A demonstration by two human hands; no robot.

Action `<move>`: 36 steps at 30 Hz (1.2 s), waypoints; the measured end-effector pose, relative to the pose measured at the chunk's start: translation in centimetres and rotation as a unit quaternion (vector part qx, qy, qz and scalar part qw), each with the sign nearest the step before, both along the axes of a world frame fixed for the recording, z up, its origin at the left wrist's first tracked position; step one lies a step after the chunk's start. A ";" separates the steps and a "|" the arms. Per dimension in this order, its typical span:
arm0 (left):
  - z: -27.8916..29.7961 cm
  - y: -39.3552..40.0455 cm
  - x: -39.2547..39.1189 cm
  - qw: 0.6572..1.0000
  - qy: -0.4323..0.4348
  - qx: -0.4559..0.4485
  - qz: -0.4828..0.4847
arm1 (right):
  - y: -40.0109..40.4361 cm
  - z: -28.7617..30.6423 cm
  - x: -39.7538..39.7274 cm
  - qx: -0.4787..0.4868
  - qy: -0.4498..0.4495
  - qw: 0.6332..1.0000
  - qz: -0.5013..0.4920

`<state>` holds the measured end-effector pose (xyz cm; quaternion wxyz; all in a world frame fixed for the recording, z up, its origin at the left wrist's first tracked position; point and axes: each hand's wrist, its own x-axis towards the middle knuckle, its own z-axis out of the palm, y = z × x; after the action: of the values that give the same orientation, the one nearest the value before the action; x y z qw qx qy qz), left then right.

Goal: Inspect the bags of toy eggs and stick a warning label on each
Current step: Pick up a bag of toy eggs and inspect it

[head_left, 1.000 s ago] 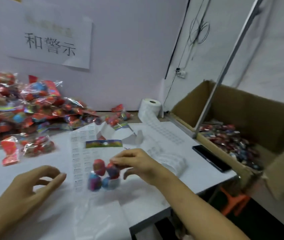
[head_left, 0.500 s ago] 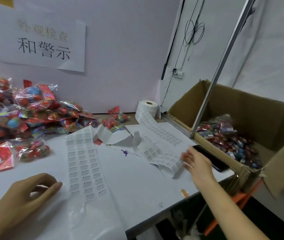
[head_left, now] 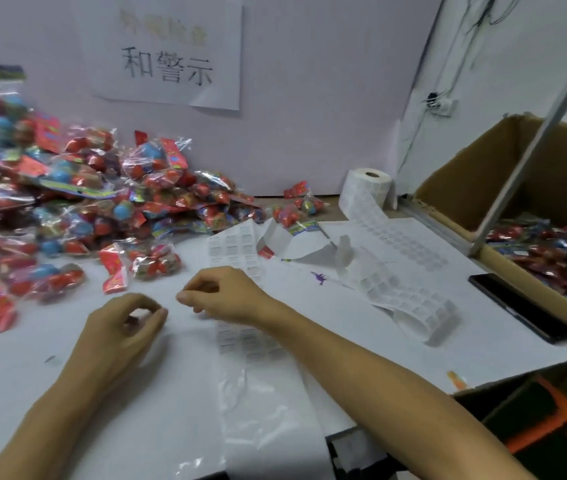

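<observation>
Nearest, the left hand (head_left: 126, 327) hovers low over the white table (head_left: 361, 327) with thumb and fingers curled into a loose ring; whether it pinches anything cannot be told. Just to its right, the right hand (head_left: 221, 296) is curled over the label sheet (head_left: 237, 258), fingertips drawn together, a label between them not discernible. Beyond both hands lies the pile of bagged toy eggs (head_left: 95, 202). Far right of the right hand, a cardboard box (head_left: 476, 188) holds more bags, a label roll (head_left: 367, 188) behind.
</observation>
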<state>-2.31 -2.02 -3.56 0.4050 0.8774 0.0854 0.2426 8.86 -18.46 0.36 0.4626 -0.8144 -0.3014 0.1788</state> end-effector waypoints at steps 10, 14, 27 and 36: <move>-0.5 2.0 1.2 0.971 0.134 0.171 0.102 | 1.6 -4.0 0.2 0.066 -0.052 0.996 -0.021; -0.6 1.3 1.6 0.959 0.154 0.215 0.105 | 1.5 -3.7 0.2 0.091 -0.026 0.995 -0.025; 0.0 1.6 0.4 0.995 0.084 0.023 0.046 | 1.1 -3.7 0.6 0.170 0.024 0.974 -0.151; -0.3 1.6 0.4 0.994 0.093 0.064 -0.012 | 0.9 -3.6 0.7 0.105 0.028 0.990 -0.088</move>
<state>-1.94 -0.45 -3.84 0.3408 0.9213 0.0963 0.1603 9.57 -17.52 -3.26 0.5676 -0.7794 -0.2323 0.1276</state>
